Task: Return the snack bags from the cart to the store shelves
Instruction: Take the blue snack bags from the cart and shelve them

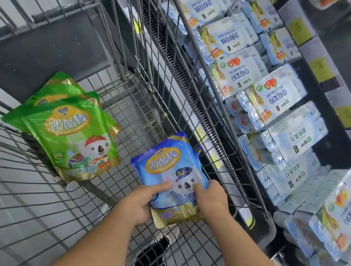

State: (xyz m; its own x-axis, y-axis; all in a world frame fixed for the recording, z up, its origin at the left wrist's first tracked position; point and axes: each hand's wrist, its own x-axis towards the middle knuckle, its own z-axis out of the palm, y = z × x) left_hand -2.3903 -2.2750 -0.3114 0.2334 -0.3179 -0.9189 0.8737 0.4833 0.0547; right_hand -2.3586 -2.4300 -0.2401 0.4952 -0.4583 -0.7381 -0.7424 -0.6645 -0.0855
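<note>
Inside the wire cart [23,177], right side: one blue snack bag [170,171], gripped at its lower end by left hand [138,203] and right hand [211,199]. Left side: green snack bags [70,131], stacked, untouched. Beside cart, right: store shelves [319,71] holding yogurt packs [276,96].

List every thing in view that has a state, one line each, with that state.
blue snack bag: inside the cart, held by both hands at its lower end.
green snack bags: overlapping in the cart, leaning on its wire side, untouched.
left hand: gripping the blue bag's lower left edge.
right hand: gripping the blue bag's right side.
cart: parked beside the shelves, bags inside.
shelves: stocked with white and blue packs.
</note>
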